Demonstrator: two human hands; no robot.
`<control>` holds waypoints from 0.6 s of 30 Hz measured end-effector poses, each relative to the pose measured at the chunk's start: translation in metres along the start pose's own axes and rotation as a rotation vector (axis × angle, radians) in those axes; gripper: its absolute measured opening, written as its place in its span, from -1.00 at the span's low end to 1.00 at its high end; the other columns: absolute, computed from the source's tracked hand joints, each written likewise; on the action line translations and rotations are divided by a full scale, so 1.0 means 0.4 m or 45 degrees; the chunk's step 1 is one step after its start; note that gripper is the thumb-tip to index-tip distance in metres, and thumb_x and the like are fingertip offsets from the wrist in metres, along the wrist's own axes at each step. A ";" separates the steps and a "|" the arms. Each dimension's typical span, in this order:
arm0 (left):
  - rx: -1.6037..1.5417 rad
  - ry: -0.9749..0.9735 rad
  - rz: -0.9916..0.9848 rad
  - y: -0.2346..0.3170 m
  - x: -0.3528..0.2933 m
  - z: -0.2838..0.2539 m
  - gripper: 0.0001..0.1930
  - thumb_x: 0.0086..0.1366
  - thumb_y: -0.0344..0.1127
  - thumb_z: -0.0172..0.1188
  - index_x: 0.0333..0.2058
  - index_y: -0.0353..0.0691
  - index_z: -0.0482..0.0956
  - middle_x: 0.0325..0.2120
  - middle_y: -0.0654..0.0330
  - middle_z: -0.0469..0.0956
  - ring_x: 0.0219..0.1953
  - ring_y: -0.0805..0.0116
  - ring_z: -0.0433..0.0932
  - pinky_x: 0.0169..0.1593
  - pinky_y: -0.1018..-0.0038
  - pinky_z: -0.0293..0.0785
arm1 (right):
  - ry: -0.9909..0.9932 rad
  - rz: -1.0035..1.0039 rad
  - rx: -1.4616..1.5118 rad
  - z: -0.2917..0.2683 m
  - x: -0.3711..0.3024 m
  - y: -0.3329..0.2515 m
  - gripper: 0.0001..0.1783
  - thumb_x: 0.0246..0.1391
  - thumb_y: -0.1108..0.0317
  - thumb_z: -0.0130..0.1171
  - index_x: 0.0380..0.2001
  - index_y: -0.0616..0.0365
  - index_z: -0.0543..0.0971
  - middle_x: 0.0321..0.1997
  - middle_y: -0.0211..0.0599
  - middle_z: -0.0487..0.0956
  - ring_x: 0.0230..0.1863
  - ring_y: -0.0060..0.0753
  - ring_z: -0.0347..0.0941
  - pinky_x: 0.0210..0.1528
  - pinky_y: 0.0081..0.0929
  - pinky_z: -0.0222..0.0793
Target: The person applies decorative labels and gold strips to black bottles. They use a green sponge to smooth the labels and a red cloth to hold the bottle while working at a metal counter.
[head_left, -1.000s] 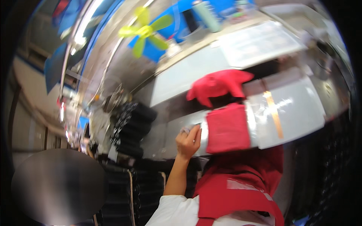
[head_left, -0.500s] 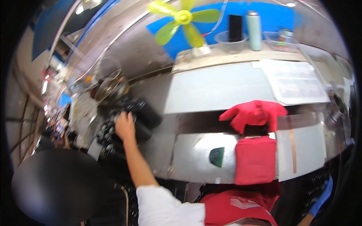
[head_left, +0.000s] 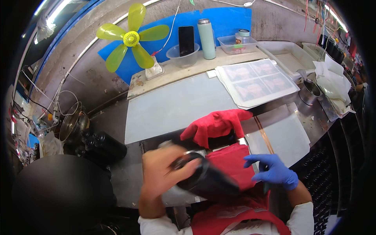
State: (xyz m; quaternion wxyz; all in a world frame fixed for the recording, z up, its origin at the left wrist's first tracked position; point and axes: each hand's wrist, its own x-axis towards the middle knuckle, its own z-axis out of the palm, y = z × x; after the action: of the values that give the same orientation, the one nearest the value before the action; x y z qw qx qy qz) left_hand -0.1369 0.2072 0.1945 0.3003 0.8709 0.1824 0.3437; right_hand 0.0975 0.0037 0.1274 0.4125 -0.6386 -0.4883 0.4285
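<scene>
Bare left hand [head_left: 162, 176], motion-blurred, grips black cylinder [head_left: 209, 181] over workbench's near edge; blue-gloved right hand [head_left: 274, 172], fingers spread, rests on red fabric [head_left: 231, 160]. Likely step: bringing cylinder to fabric. Next: steady, aligned placement. More black cylinders [head_left: 100, 147] at left edge.

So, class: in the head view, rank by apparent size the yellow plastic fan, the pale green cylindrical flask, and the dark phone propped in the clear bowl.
1. Yellow plastic fan, clearly the largest.
2. Pale green cylindrical flask and dark phone look about alike, so they are left unranked.
</scene>
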 end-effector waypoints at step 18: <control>-1.215 0.006 -0.799 -0.108 -0.128 0.422 0.06 0.00 -0.34 0.38 0.29 -0.30 -0.26 0.16 0.00 0.14 0.19 0.24 0.20 0.24 0.38 0.11 | 0.233 0.032 -0.126 -0.041 0.150 0.121 -0.53 -0.07 0.24 0.32 -0.06 0.19 0.54 -0.49 -0.31 0.59 -0.40 -0.69 0.45 -0.40 -0.60 0.36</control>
State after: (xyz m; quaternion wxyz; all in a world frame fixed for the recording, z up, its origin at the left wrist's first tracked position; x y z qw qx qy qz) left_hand -0.0578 0.1459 0.0429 0.7475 0.5424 0.2574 0.2843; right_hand 0.1354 0.0515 0.0779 0.4179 -0.7007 -0.4613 0.3489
